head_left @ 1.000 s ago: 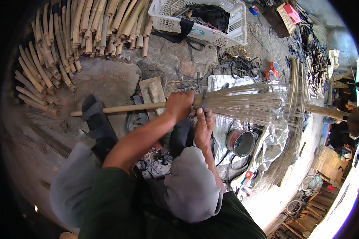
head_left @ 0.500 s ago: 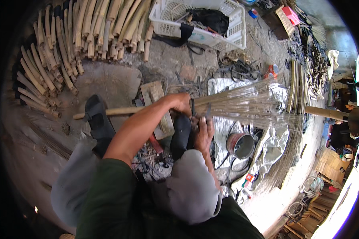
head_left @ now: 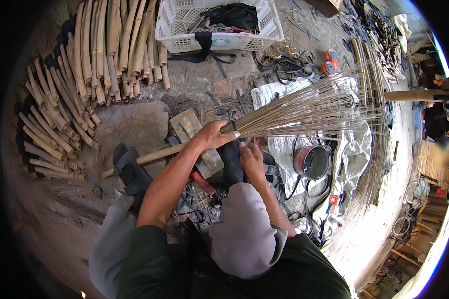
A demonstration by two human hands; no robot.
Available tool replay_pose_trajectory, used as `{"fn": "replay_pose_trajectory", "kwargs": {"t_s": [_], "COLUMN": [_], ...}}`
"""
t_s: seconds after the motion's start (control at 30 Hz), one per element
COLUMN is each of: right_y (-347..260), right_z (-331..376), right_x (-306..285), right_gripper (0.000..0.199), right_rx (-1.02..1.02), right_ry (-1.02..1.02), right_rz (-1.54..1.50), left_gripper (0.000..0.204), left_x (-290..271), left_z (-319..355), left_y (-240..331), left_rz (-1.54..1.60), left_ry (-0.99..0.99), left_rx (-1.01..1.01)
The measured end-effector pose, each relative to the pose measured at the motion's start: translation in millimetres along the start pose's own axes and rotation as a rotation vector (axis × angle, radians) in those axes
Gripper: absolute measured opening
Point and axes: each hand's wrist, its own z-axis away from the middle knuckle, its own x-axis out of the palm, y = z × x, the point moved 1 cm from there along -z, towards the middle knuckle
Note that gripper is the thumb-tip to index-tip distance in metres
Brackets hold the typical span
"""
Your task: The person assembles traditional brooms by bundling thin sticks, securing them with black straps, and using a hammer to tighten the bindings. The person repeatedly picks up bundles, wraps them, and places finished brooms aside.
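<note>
A stick broom with long thin bristles (head_left: 304, 112) lies across in front of me, its pale wooden handle (head_left: 154, 157) running off to the left. Around its neck, where the bristles gather, sits a dark band (head_left: 234, 126). My left hand (head_left: 215, 135) is closed round the neck just left of that band, thumb lying toward it. Close below the bristles, my right hand (head_left: 252, 157) has its fingers curled in; what they grip, if anything, is hidden. Between my hands my leg in a black sock (head_left: 231, 162) rises under the broom's neck.
Bundled wooden handles (head_left: 119, 45) lie at the far left. Beyond the broom stands a white plastic crate (head_left: 217, 44) holding dark material. A round metal tin (head_left: 312, 163) sits on silvery sheeting (head_left: 284, 177) at right. Near the handle lie a wooden block (head_left: 197, 137) and a red-handled tool (head_left: 203, 183).
The view has shifted. My right hand has drawn down from the bristles and its stretched fingers have curled in. My left hand stays at the neck, thumb now showing.
</note>
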Motion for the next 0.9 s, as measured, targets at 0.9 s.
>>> {"fn": "replay_pose_trajectory", "kwargs": {"t_s": [0.9], "right_y": [-27], "right_z": [39], "right_x": [-1], "right_gripper": [0.016], "right_rx": [-0.513], "right_ry": [-0.072], "right_rz": [0.534], "left_gripper": [0.079], "left_x": [3], "left_z": [17], "left_y": [27], "left_rz": [-0.278], "left_ry": [-0.021], "left_rx": [-0.051]}}
